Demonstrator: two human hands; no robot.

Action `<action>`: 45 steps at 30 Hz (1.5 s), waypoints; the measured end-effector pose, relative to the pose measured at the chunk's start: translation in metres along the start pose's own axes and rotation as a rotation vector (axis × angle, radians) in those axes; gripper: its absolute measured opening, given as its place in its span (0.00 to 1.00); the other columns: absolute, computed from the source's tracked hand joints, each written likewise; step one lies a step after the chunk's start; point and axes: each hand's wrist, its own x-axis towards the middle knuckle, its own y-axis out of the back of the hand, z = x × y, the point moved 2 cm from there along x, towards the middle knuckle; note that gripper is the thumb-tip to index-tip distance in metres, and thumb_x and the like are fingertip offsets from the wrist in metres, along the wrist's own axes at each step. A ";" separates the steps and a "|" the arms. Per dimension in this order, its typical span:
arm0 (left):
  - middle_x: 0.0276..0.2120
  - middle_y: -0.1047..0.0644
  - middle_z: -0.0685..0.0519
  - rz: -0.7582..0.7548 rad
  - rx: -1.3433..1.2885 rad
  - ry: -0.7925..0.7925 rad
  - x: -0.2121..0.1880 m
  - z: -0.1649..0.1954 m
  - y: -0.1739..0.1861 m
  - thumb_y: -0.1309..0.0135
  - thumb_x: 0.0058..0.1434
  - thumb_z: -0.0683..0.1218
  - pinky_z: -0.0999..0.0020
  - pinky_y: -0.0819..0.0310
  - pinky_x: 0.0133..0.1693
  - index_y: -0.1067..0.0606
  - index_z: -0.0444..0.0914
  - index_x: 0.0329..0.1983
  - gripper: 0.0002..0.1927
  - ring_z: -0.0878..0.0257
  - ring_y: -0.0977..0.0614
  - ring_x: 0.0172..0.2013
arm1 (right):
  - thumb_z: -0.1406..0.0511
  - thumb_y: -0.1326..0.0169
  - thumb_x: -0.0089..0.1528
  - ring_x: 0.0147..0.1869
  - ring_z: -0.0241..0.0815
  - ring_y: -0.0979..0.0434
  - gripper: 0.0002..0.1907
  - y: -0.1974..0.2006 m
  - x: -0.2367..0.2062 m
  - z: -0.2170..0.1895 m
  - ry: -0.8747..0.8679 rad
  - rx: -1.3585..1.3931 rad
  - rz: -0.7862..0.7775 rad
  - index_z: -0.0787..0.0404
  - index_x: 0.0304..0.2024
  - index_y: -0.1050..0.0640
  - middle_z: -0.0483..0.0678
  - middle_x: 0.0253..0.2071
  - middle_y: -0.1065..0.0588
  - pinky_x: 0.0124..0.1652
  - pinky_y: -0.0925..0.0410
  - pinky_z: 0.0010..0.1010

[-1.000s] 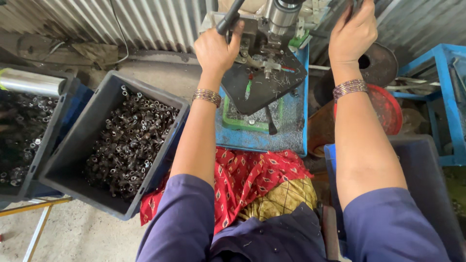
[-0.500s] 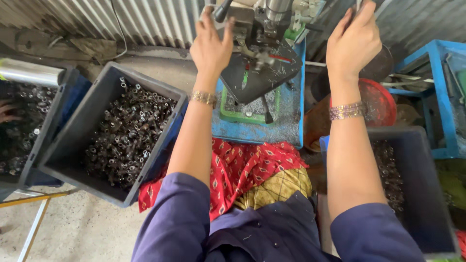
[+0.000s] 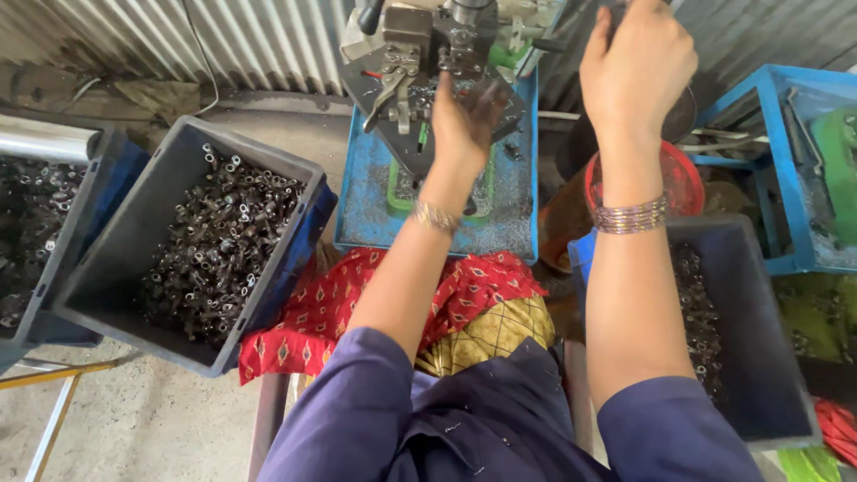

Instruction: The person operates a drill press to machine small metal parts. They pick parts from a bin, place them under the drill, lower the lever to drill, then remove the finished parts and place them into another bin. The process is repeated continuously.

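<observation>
- The left hand (image 3: 464, 120) is held at the small press machine (image 3: 428, 54), its fingers reaching into the blurred working area under the tool head; whether a piece is pinched between them cannot be told.
- The right hand (image 3: 638, 62) is raised high at the right of the machine, curled around something at the top edge of the picture (probably a lever, though the grasped part is cut off from view).
- A grey crate (image 3: 107, 259) at the left, tilted toward the seat, is seen well filled with small dark metal parts (image 3: 219, 241), heaped mostly toward its far side.
- A second dark crate (image 3: 759, 357) at the right is seen with a thinner strip of similar parts (image 3: 701, 312) along its near wall, much of its floor being bare.
- Another bin (image 3: 40, 214) of dark parts is partly visible at the far left edge.
- Judged from these heaps, the work is taken to be far from finished: if the left crate is the supply and the right one the output (this cannot be confirmed), only a modest share has been processed and a large stock is left.
- The blue tray (image 3: 366, 205) under the machine is dusted with grey swarf, which suggests a number of pieces already worked.
</observation>
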 end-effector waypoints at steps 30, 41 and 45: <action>0.70 0.39 0.37 0.291 2.381 -1.253 -0.044 0.020 0.040 0.47 0.59 0.56 0.45 0.47 0.66 0.40 0.29 0.69 0.40 0.43 0.35 0.69 | 0.66 0.40 0.64 0.30 0.60 0.21 0.08 -0.008 -0.003 0.002 0.015 0.074 0.096 0.63 0.32 0.21 0.57 0.28 0.23 0.29 0.28 0.45; 0.58 0.28 0.41 0.083 2.158 -1.188 -0.049 0.030 0.067 0.46 0.63 0.46 0.46 0.39 0.62 0.30 0.35 0.62 0.24 0.42 0.28 0.60 | 0.66 0.39 0.63 0.29 0.59 0.21 0.07 -0.005 -0.005 0.002 0.042 0.050 0.100 0.63 0.32 0.21 0.57 0.28 0.24 0.29 0.28 0.43; 0.54 0.25 0.40 0.107 2.219 -1.199 -0.054 0.033 0.061 0.42 0.63 0.52 0.46 0.40 0.61 0.27 0.40 0.52 0.18 0.43 0.29 0.59 | 0.66 0.38 0.62 0.29 0.59 0.21 0.08 -0.003 -0.005 0.001 0.039 0.052 0.095 0.64 0.32 0.21 0.57 0.28 0.24 0.28 0.29 0.43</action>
